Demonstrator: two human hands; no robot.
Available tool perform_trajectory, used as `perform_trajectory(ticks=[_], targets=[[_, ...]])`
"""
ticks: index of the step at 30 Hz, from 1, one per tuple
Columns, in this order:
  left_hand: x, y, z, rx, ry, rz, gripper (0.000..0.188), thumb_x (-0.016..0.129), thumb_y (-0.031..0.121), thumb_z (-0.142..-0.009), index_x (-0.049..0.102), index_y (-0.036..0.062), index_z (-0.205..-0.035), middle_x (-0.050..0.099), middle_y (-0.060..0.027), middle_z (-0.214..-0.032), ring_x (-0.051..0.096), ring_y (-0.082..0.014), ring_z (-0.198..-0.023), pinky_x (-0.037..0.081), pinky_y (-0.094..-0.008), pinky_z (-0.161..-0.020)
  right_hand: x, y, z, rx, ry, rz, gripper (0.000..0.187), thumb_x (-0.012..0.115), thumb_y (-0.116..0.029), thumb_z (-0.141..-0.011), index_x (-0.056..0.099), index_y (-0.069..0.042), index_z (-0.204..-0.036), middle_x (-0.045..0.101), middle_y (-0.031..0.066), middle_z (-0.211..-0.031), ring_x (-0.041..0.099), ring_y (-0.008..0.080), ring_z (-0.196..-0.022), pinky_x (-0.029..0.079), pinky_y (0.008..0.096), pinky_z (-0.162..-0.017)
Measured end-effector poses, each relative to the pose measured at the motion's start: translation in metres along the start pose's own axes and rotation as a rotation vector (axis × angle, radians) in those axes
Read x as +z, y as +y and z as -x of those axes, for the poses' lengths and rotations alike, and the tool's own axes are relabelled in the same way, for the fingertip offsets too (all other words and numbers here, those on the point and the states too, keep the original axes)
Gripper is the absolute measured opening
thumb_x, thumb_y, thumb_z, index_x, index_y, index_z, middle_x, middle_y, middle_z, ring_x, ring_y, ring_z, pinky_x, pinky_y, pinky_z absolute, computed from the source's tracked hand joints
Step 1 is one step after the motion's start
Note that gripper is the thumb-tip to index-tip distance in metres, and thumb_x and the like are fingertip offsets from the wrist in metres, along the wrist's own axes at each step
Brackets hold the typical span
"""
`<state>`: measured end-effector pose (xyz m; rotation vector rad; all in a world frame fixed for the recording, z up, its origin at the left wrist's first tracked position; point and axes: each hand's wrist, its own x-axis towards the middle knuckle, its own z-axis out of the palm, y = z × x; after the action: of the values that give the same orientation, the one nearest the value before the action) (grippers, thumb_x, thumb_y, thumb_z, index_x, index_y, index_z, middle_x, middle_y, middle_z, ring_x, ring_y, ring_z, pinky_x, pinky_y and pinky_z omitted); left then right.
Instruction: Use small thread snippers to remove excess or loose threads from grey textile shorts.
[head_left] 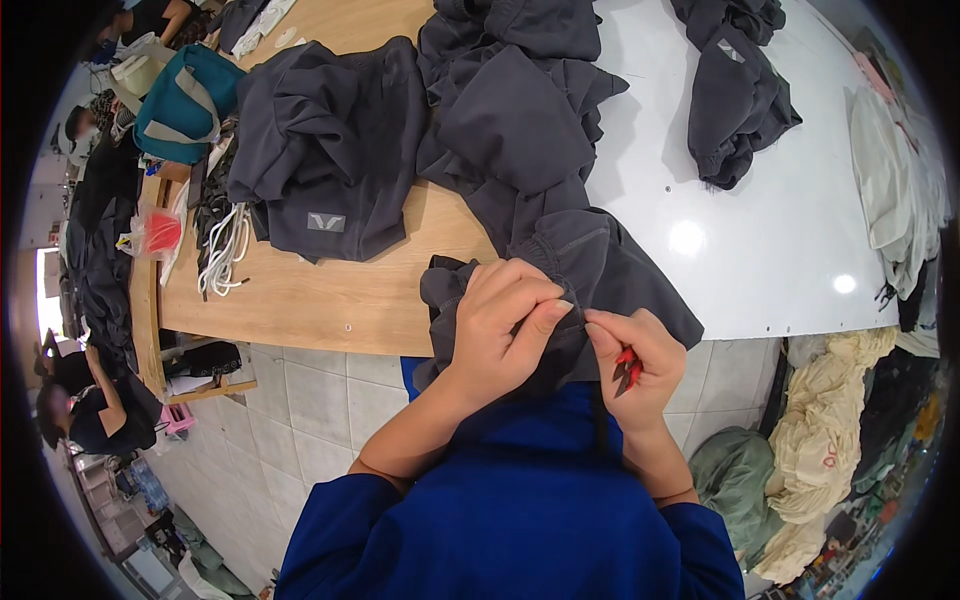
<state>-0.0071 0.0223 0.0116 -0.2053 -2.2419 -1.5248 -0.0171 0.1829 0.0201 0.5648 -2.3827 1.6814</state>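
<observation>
My left hand [500, 325] is closed on a dark grey garment [635, 285] with a gathered elastic edge, pinching it between thumb and forefinger. The garment hangs over the table's near edge, against my front. Close beside, my right hand [640, 355] pinches at the same spot on the cloth; whether a loose thread is between the fingertips is too small to tell. Tucked in the right palm is a small red tool with dark pointed blades, seemingly thread snips [627, 370]. More dark grey garments [515, 120] lie bunched just beyond my hands.
A folded dark garment [335, 150] with a grey patch lies left on the wooden tabletop [300, 310]. White cords [225, 250] and a teal bag [185, 110] are at its left end. Another dark garment [740, 100] rests on the white tabletop [790, 230]. Cream cloth bundles [825, 430] stand right. People sit at left.
</observation>
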Motion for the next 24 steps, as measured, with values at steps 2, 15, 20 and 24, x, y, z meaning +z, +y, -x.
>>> perform_trajectory(ticks=[2, 15, 20, 24], targets=[[0.000, -0.002, 0.000, 0.007, -0.002, -0.011, 0.010, 0.064, 0.012, -0.082, 0.062, 0.0020, -0.080, 0.059, -0.0056, -0.075, 0.053, -0.0206, -0.067, 0.036, -0.0302, -0.065, 0.002, -0.002, 0.002, -0.032, 0.063, 0.020, 0.019, 0.073, 0.002, -0.068, 0.069, -0.007, -0.084, 0.053, 0.0021, -0.056, 0.043, 0.0146, -0.047, 0.034, 0.0257, -0.047], [-0.005, -0.013, -0.004, -0.032, -0.018, 0.302, 0.017, 0.056, 0.015, -0.089, 0.059, -0.0008, -0.084, 0.060, -0.0095, -0.083, 0.050, -0.0211, -0.073, 0.039, -0.0298, -0.069, -0.031, -0.008, 0.012, 0.281, -0.101, -0.424, 0.051, 0.086, -0.020, -0.055, 0.060, -0.003, -0.095, 0.055, 0.0051, -0.078, 0.053, 0.0163, -0.060, 0.040, 0.0257, -0.053], [-0.006, -0.012, -0.003, -0.019, -0.056, 0.317, 0.020, 0.055, 0.018, -0.090, 0.059, -0.0002, -0.083, 0.060, -0.0089, -0.084, 0.050, -0.0210, -0.075, 0.039, -0.0298, -0.072, -0.024, 0.002, -0.006, -0.099, -0.079, -0.051, 0.043, 0.080, -0.007, -0.059, 0.063, -0.002, -0.098, 0.059, 0.0069, -0.083, 0.054, 0.0184, -0.065, 0.042, 0.0271, -0.057], [-0.008, -0.013, -0.002, -0.014, -0.064, 0.305, 0.022, 0.055, 0.020, -0.091, 0.059, 0.0006, -0.083, 0.060, -0.0086, -0.084, 0.050, -0.0211, -0.075, 0.039, -0.0302, -0.072, -0.022, -0.001, -0.009, -0.216, -0.043, 0.123, 0.037, 0.079, -0.007, -0.059, 0.067, -0.005, -0.095, 0.061, 0.0058, -0.081, 0.052, 0.0186, -0.063, 0.040, 0.0266, -0.055]])
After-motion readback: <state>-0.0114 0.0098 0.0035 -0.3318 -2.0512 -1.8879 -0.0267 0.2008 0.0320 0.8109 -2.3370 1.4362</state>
